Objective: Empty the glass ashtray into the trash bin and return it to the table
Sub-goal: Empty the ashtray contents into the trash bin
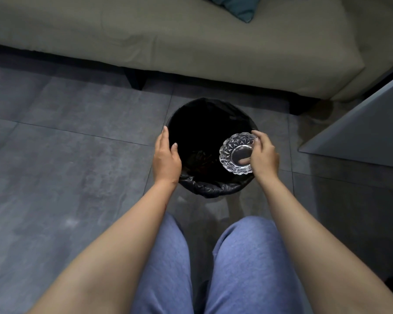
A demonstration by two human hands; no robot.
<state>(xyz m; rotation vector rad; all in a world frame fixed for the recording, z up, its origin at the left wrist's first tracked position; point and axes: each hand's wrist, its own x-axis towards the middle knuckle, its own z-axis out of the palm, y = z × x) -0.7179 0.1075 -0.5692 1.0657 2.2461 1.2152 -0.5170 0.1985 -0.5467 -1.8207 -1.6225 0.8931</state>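
Observation:
A round black trash bin (213, 189) lined with a black bag stands on the floor in front of my knees. My right hand (264, 155) grips the cut-glass ashtray (230, 152) by its right rim and holds it tipped over the bin's right side, its underside turned toward me. A fingertip shows through the glass base. My left hand (166, 157) rests on the bin's left rim, thumb inside the edge and fingers along the outside. Some dark scraps lie deep inside the bin; its bottom is too dark to read.
A beige sofa (168, 41) with dark legs runs across the back, a teal cushion (238, 7) on it. A glass table corner (361, 128) juts in at the right. Grey floor tiles (66, 155) spread to the left. My legs in blue trousers fill the foreground.

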